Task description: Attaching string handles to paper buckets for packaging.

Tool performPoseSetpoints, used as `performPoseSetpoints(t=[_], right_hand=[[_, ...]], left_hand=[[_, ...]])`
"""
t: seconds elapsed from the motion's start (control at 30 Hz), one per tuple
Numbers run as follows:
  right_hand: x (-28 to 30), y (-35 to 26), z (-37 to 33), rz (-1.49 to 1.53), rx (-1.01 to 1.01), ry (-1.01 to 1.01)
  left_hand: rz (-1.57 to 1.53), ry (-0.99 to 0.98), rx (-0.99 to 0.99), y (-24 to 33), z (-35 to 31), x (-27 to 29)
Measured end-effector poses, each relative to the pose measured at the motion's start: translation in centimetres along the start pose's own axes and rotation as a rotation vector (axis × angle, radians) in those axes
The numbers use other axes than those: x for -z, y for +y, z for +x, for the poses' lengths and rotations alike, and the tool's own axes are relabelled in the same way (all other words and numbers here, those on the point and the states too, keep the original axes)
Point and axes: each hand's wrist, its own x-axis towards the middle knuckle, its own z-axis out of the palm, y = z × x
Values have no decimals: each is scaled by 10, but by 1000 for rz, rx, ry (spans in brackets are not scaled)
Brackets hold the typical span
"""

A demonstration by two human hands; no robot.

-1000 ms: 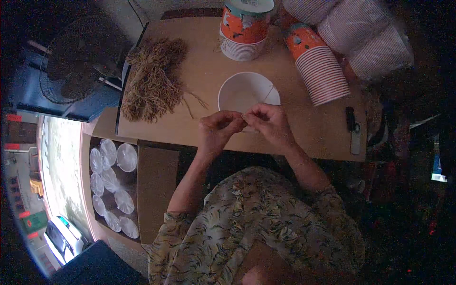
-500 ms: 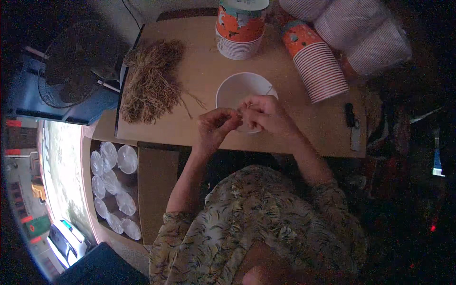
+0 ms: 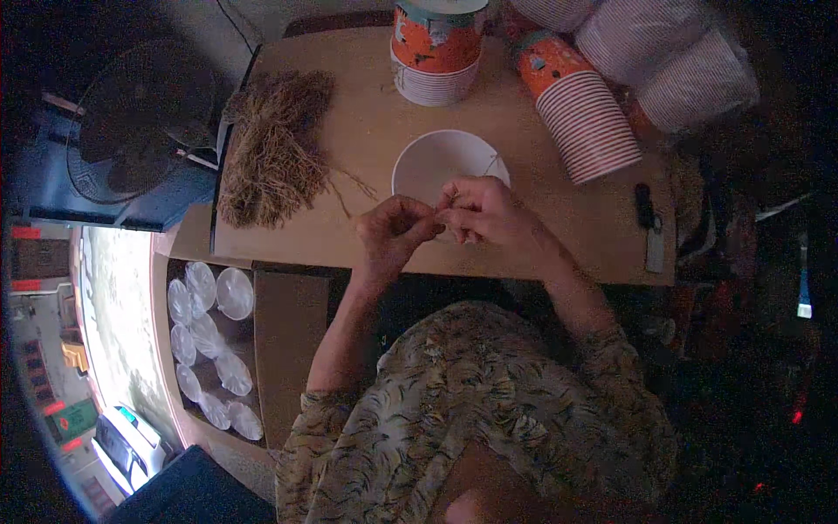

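Over the near rim of a white paper bucket [image 3: 436,162], my two hands meet at the fingertips. My left hand [image 3: 393,231] is closed in a pinch, and what lies between its thumb and forefinger is too small to make out. My right hand [image 3: 489,211] has its fingers curled in, with a thin brown strand [image 3: 494,162] poking up behind it against the bucket. To the left lies a heap of dry brown strands [image 3: 275,157], with a few loose ends trailing toward my left hand.
A stack of orange-and-white paper buckets [image 3: 436,52] stands at the back. Another stack [image 3: 585,113] lies at the right beside plastic-wrapped buckets [image 3: 663,61]. Scissors [image 3: 650,227] rest near the right edge. An open carton [image 3: 292,349] holds clear plastic-wrapped round pieces; a fan [image 3: 144,122] stands left.
My hands stay pinched together over the bucket, with only slight finger movement. The whole view has shifted a little.
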Motion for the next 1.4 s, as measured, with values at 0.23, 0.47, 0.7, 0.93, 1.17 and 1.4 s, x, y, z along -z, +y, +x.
performPoseSetpoints(t=[0.23,0.47,0.7,0.93,1.17,1.4], right_hand=[[5,3,1,119,-14,-94],[5,1,-5,258,-74,41],[6,-8,-3,140,-55,1],[0,0,0,142,-38,41],[-5,-5,-3,310,-87,94],[-9,-8,-7,286,-39,83]], left_hand=[[-119,-78,-40,-8,0,2],[-246,-72,-73,-8,4,1],[-262,-74,-67,-13,4,4],[-261,-90,-50,-8,4,2],[-332,-85,-23,-8,3,1],[-371,-85,7,-10,4,3]])
